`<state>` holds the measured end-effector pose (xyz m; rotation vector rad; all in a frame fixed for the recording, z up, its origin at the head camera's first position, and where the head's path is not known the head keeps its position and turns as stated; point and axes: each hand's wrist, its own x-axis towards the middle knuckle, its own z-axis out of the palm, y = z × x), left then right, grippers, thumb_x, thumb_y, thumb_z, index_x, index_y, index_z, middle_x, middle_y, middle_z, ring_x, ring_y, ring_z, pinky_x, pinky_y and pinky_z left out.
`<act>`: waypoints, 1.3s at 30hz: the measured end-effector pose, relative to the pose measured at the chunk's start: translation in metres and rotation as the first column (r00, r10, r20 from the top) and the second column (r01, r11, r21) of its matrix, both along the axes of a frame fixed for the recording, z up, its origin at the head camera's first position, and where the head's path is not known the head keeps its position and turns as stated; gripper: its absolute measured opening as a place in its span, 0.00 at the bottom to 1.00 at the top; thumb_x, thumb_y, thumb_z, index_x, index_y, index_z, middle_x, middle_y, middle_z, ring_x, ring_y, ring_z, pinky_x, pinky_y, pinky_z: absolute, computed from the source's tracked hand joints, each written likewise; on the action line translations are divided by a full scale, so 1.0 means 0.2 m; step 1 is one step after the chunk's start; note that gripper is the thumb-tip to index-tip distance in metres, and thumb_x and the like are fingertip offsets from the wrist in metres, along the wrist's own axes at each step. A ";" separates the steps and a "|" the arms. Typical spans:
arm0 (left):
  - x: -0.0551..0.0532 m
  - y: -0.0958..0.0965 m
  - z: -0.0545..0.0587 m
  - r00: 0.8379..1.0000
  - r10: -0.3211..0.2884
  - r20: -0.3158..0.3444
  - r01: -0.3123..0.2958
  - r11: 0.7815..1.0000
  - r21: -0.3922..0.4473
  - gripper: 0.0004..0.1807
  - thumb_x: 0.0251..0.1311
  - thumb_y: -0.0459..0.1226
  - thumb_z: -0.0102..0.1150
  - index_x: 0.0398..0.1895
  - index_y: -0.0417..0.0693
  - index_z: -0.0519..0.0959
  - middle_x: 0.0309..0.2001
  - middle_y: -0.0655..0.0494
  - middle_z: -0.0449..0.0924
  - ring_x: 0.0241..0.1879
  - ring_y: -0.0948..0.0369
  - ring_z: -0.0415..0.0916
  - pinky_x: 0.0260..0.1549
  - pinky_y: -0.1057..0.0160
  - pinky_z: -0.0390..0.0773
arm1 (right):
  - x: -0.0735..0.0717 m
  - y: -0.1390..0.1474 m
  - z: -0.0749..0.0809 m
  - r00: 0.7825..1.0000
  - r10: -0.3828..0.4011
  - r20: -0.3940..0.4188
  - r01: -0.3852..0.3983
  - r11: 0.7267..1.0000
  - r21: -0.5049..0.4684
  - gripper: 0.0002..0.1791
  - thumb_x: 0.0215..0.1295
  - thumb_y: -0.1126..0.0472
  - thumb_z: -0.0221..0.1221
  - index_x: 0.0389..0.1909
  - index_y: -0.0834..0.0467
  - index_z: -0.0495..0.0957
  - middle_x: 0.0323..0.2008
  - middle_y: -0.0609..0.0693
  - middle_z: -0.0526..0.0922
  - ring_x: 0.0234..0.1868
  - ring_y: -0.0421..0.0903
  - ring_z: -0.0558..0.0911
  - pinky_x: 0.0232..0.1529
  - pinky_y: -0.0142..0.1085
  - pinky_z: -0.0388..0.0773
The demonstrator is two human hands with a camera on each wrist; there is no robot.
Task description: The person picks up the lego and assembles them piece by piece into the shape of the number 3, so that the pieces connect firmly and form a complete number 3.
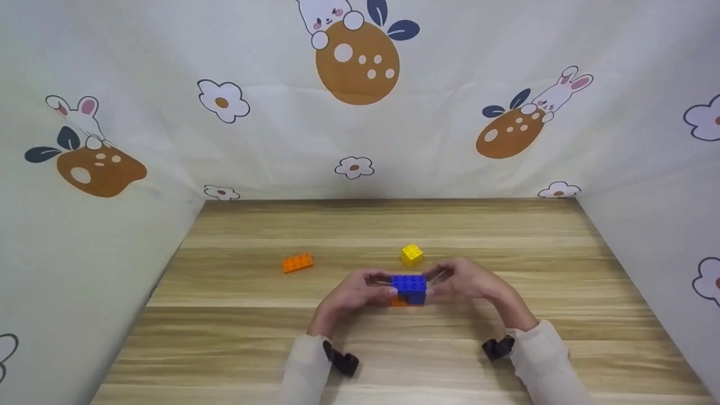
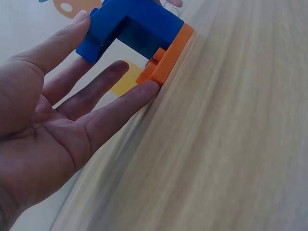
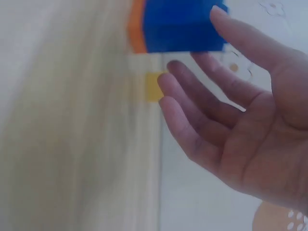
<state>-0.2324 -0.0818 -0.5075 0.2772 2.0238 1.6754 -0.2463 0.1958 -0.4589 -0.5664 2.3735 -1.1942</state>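
Note:
Between the two hands stands a small stack of building blocks. A blue studded brick [image 1: 409, 282] forms its top, and more blue sits below it at the right end. The base is a flat orange brick [image 2: 168, 57], lying on the table. My left hand [image 1: 357, 289] pinches the top blue brick's left end between thumb and forefinger; its little finger reaches the orange brick's end. From the right, my right hand [image 1: 471, 279] holds the blue part between thumb and forefinger, its other fingers loosely bent below. Under the top brick's left end, a gap shows in the left wrist view.
Just beyond the hands is a yellow cube-shaped brick [image 1: 412, 255]. Another flat orange brick [image 1: 297, 263] lies further left on the wooden table [image 1: 236, 343]. Printed cloth [image 1: 270, 146] hangs along the table's back and sides.

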 end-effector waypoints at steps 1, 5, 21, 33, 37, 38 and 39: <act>0.00 0.00 0.00 1.000 0.000 0.002 0.000 1.000 0.003 0.26 0.60 0.44 0.70 0.60 0.48 0.79 0.56 0.46 0.83 0.50 0.55 0.83 0.50 0.57 0.85 | -0.01 0.01 0.01 1.000 -0.003 -0.007 0.003 1.000 -0.014 0.24 0.61 0.57 0.70 0.54 0.65 0.80 0.52 0.63 0.85 0.51 0.54 0.84 0.54 0.46 0.82; -0.01 0.01 -0.01 1.000 -0.004 0.009 0.003 0.999 0.032 0.25 0.60 0.41 0.69 0.60 0.45 0.78 0.56 0.44 0.82 0.51 0.54 0.83 0.49 0.56 0.85 | -0.08 0.03 0.05 0.997 -0.042 -0.072 0.038 0.998 -0.056 0.21 0.63 0.54 0.68 0.54 0.60 0.81 0.52 0.59 0.85 0.53 0.54 0.83 0.53 0.42 0.82; -0.01 0.00 -0.02 1.000 -0.015 0.025 0.013 0.997 0.076 0.26 0.61 0.41 0.69 0.61 0.42 0.77 0.57 0.44 0.82 0.52 0.54 0.83 0.50 0.54 0.85 | -0.32 -0.08 -0.03 0.998 -0.005 -0.055 -0.004 0.989 -0.150 0.27 0.60 0.56 0.70 0.61 0.56 0.78 0.65 0.60 0.77 0.61 0.60 0.80 0.62 0.49 0.78; 0.00 0.01 -0.02 0.999 0.001 0.042 -0.004 0.998 0.058 0.27 0.59 0.43 0.71 0.60 0.45 0.78 0.56 0.46 0.82 0.52 0.54 0.83 0.50 0.56 0.85 | -0.42 -0.06 -0.16 0.997 0.057 0.057 -0.050 0.993 -0.110 0.36 0.59 0.59 0.70 0.69 0.54 0.70 0.68 0.54 0.75 0.70 0.56 0.72 0.73 0.54 0.65; 0.00 0.01 -0.02 0.999 0.001 0.036 -0.003 0.998 0.065 0.27 0.59 0.43 0.71 0.61 0.44 0.78 0.56 0.46 0.82 0.52 0.54 0.83 0.50 0.56 0.85 | -0.42 -0.07 -0.17 0.997 0.023 0.071 -0.018 0.997 -0.076 0.33 0.58 0.59 0.71 0.66 0.52 0.75 0.64 0.52 0.78 0.67 0.54 0.75 0.72 0.52 0.68; 0.00 0.01 -0.02 0.999 0.000 0.033 -0.002 0.998 0.068 0.27 0.59 0.42 0.71 0.61 0.44 0.78 0.57 0.45 0.82 0.52 0.54 0.83 0.50 0.55 0.85 | -0.42 -0.07 -0.18 0.997 0.010 0.075 -0.005 0.998 -0.068 0.31 0.58 0.58 0.71 0.64 0.51 0.76 0.63 0.53 0.79 0.65 0.54 0.76 0.71 0.52 0.69; 0.00 0.01 -0.02 0.999 0.000 0.032 -0.003 0.998 0.071 0.27 0.59 0.42 0.71 0.61 0.43 0.78 0.57 0.45 0.82 0.52 0.54 0.83 0.50 0.55 0.85 | -0.42 -0.07 -0.18 0.997 -0.006 0.077 0.010 0.998 -0.058 0.30 0.58 0.58 0.71 0.63 0.51 0.77 0.62 0.53 0.80 0.64 0.53 0.77 0.70 0.51 0.70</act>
